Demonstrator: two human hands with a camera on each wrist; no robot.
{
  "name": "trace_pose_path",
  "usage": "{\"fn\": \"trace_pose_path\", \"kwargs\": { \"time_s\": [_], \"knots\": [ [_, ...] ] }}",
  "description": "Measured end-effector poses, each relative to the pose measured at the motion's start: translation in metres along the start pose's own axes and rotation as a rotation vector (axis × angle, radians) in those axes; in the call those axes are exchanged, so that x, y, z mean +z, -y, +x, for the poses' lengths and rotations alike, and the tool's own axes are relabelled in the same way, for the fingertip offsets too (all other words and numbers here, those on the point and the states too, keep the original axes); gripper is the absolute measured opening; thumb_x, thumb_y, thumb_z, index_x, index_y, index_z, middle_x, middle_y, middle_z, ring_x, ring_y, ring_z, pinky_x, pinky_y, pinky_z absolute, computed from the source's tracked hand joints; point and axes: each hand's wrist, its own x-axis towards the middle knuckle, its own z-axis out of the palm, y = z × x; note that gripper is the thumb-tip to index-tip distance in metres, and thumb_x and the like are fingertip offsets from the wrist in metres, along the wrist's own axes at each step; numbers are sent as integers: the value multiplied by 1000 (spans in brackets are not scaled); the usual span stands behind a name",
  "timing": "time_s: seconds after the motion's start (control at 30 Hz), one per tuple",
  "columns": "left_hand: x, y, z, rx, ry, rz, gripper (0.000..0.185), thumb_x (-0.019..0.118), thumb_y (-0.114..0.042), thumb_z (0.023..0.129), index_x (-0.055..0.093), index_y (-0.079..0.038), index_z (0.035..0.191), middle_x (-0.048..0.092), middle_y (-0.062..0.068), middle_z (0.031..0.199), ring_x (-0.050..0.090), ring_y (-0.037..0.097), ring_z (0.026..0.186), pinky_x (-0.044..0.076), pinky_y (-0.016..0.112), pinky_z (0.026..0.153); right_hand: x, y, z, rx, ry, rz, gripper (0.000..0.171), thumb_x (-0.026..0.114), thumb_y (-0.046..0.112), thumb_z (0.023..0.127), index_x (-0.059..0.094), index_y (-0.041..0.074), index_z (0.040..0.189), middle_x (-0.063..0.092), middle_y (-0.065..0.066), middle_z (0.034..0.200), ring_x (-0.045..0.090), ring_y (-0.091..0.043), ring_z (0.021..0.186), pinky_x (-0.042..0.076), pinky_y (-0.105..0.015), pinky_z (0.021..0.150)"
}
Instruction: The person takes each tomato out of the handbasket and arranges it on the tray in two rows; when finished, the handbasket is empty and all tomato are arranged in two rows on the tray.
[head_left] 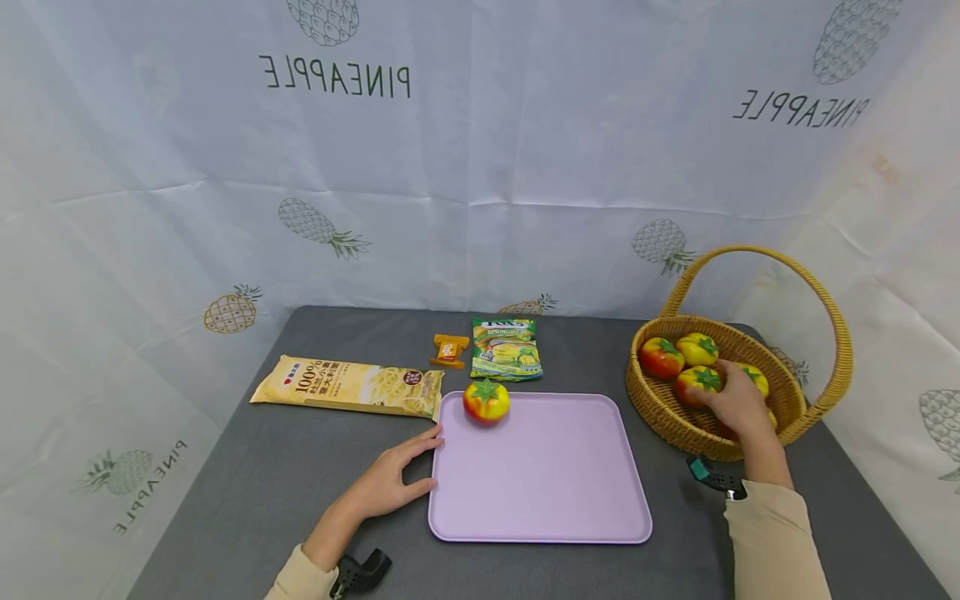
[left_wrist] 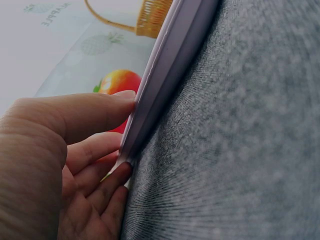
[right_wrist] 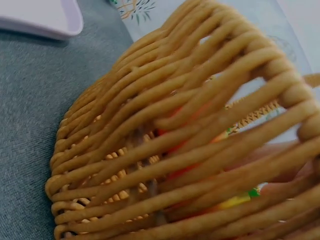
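In the head view a lilac tray [head_left: 540, 475] lies on the grey table, with one red-and-yellow tomato [head_left: 486, 403] near its far left corner. My left hand [head_left: 390, 479] rests beside the tray, spread fingers and thumb touching its left rim. My right hand [head_left: 738, 404] reaches into a wicker basket [head_left: 660, 412] and grips a red-and-yellow tomato [head_left: 699, 382] with a green leafy top. Several similar tomatoes [head_left: 662, 358] lie around it. In the right wrist view the basket's woven wall [right_wrist: 150, 150] hides most of my hand and the tomatoes.
Left of the tray's far corner lies a long yellow pasta packet [head_left: 352, 386]. Behind the tray are a small orange wrapped snack [head_left: 450, 351] and a green FOX'S sweets bag [head_left: 506, 350]. The basket's tall handle [head_left: 836, 333] arches over its right side. A pineapple-print curtain [head_left: 480, 167] hangs behind.
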Motion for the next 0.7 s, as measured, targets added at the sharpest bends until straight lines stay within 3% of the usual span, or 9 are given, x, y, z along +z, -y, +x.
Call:
{"fn": "trace_pose_path", "kwargs": {
  "time_s": [0.33, 0.7],
  "knots": [
    [0, 0, -1, 3, -1, 3, 55, 67, -30, 87, 51, -13, 137, 38, 1, 151, 37, 25, 137, 37, 49, 106, 3, -1, 5, -1, 23, -90, 93, 64, 40, 87, 18, -19, 141, 26, -45, 136, 30, -59, 120, 28, -69, 98],
    [0, -1, -1, 1, -1, 5, 54, 67, -29, 87, 51, -13, 136, 38, 1, 151, 37, 26, 137, 36, 49, 106, 3, 4, 0, -35, -24, -113, 89, 65, 40, 86, 24, -20, 138, 28, -46, 131, 31, -58, 117, 30, -69, 95]
  ]
}}
